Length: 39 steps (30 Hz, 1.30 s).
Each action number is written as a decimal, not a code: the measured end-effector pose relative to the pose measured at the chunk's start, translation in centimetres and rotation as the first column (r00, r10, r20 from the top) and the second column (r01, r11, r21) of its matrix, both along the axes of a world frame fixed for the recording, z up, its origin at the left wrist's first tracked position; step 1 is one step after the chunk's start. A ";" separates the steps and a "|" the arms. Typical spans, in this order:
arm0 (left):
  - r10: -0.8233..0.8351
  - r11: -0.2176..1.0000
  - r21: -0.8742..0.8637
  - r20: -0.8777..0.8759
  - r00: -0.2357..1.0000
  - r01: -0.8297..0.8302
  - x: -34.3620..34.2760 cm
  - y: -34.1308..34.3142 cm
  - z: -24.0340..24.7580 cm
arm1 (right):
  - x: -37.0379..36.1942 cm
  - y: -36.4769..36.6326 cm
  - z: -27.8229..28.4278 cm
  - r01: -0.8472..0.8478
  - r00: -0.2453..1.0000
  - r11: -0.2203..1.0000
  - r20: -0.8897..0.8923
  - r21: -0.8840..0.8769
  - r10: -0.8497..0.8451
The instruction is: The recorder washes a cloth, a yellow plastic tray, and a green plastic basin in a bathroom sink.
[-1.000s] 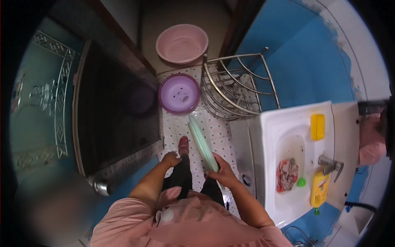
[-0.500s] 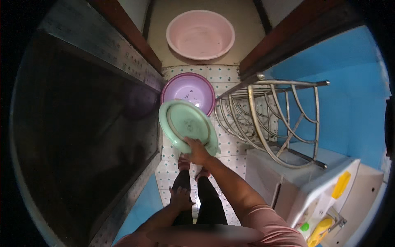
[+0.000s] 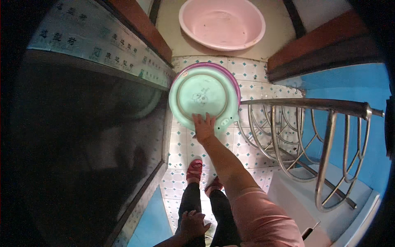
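Observation:
A mint-green plastic basin (image 3: 204, 92) with a wide rim and a small drawing in its middle lies over a purple basin (image 3: 236, 78). Only the purple one's far and right edge shows. My right hand (image 3: 204, 128) grips the green basin's near rim, with fingers on top; the thumb is mostly hidden. Whether the green basin rests fully on the purple one I cannot tell. Down by my legs, my left hand (image 3: 194, 223) lies on my dark trouser leg near the knee, fingers stretched out and holding nothing.
Beyond a doorway a large pink basin (image 3: 222, 24) stands on the floor. A metal tube rack (image 3: 284, 136) stands at the right, above a white cabinet (image 3: 306, 197). A dark glossy panel (image 3: 90, 136) runs along the left. Underfoot are patterned tiles (image 3: 181, 144).
My right hand has carried the green basin forward, from a tilted position nearer my feet to over the purple basin, and levelled it. My left hand stays on my leg.

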<state>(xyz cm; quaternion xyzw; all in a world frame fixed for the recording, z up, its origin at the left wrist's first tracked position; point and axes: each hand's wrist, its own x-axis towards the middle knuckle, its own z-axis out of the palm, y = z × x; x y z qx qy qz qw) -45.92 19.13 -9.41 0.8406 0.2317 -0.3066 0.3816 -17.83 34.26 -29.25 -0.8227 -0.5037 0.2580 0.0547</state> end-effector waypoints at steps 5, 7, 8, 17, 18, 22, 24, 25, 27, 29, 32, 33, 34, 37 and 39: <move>-0.007 1.000 -0.015 -0.014 1.000 0.006 0.4 0.2 0.1 | -5.4 -1.1 -0.3 0.117 0.959 0.984 -0.242 -0.131 -0.147; 0.005 1.000 -0.015 0.001 1.000 -0.005 1.3 0.6 0.5 | -6.4 -4.1 -0.9 0.144 0.885 0.984 -0.432 -0.109 -0.177; 0.020 1.000 -0.006 0.009 1.000 -0.020 1.7 0.7 0.8 | -7.1 -6.1 -0.8 0.189 0.862 0.975 -0.456 -0.116 -0.221; -0.049 0.998 0.029 0.058 0.997 0.047 -0.2 -0.3 0.0 | -6.3 -21.2 15.6 0.687 0.310 0.651 -0.680 -0.323 -0.665; -0.055 0.998 0.015 0.006 0.998 0.055 -0.2 -0.4 -0.1 | -5.9 -23.0 17.3 0.709 0.307 0.632 -0.670 -0.312 -0.676; -0.164 0.986 -0.003 -0.098 0.981 0.165 -0.5 0.0 0.4 | -4.8 -28.1 24.1 0.970 -0.048 0.185 -0.870 -0.157 -0.490; -0.260 0.964 0.040 -0.085 0.962 0.264 0.2 0.0 1.0 | -3.5 -29.1 28.3 0.988 -0.155 -0.070 -0.932 -0.139 -0.329; -0.154 0.982 0.095 -0.098 0.983 0.163 1.4 0.1 0.4 | -2.4 -29.1 30.7 0.965 -0.223 -0.189 -0.944 -0.180 -0.241; 0.085 0.992 -0.090 -0.011 0.996 -0.086 7.6 2.3 1.9 | -0.6 -29.8 34.0 0.909 -0.173 -0.395 -0.982 -0.131 -0.072; 0.330 0.939 -0.115 0.028 0.944 -0.325 15.4 4.8 4.8 | 2.1 -30.0 36.5 0.847 -0.259 -0.457 -0.962 -0.272 0.092; 0.704 0.696 -0.467 0.293 0.647 -0.545 27.3 8.6 10.9 | 3.1 -30.5 36.1 0.740 -0.344 -0.451 -0.857 -0.499 0.383; 0.767 0.603 -0.614 0.270 0.583 -0.509 30.4 10.5 12.8 | 3.6 -29.7 36.6 0.740 -0.337 -0.448 -0.853 -0.501 0.398; 0.766 0.613 -0.675 0.380 0.519 -0.411 33.1 12.2 14.8 | 4.1 -28.5 37.0 0.742 -0.303 -0.459 -0.855 -0.489 0.421; 0.695 0.698 -0.663 0.533 0.483 -0.273 39.5 13.5 19.1 | 5.7 -27.4 37.6 0.672 -0.248 -0.462 -0.763 -0.579 0.596; 0.472 0.863 -0.441 0.535 0.701 -0.246 41.4 14.1 19.4 | 6.3 -27.0 37.1 0.601 -0.273 -0.439 -0.687 -0.669 0.674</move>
